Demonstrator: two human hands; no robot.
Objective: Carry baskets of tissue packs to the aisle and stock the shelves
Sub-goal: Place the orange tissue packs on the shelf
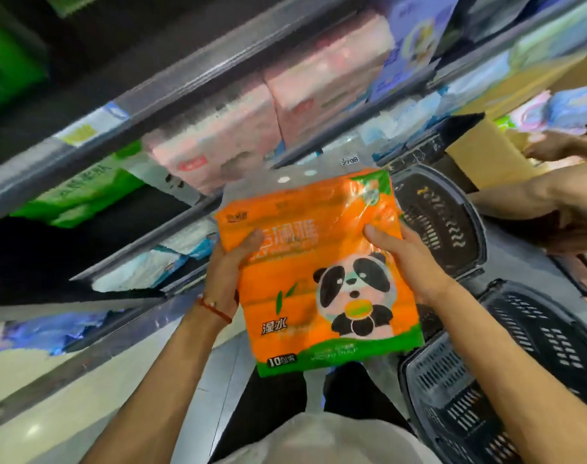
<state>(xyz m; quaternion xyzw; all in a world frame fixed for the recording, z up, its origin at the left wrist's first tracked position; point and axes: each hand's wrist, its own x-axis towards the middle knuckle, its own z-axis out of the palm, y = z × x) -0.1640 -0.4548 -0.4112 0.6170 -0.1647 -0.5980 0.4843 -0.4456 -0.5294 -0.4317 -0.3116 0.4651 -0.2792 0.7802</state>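
Observation:
An orange tissue pack [295,283] with a panda picture and green edges is held up in front of me, between both hands. My left hand [230,272] grips its left edge, thumb on the front. My right hand [407,259] grips its right edge, thumb on the front too. The pack hangs in front of the shelves [144,95], which run tilted across the left and top. Pink packs [252,128] and green packs [81,192] stand on them. Dark plastic baskets [526,360] sit on the floor to my right.
Another dark basket [442,222] lies behind the pack. A cardboard box [479,145] with goods stands at the upper right. Another person's arms [553,202] reach in from the right edge. Blue packs [415,38] fill the far shelf. Pale floor shows at the lower left.

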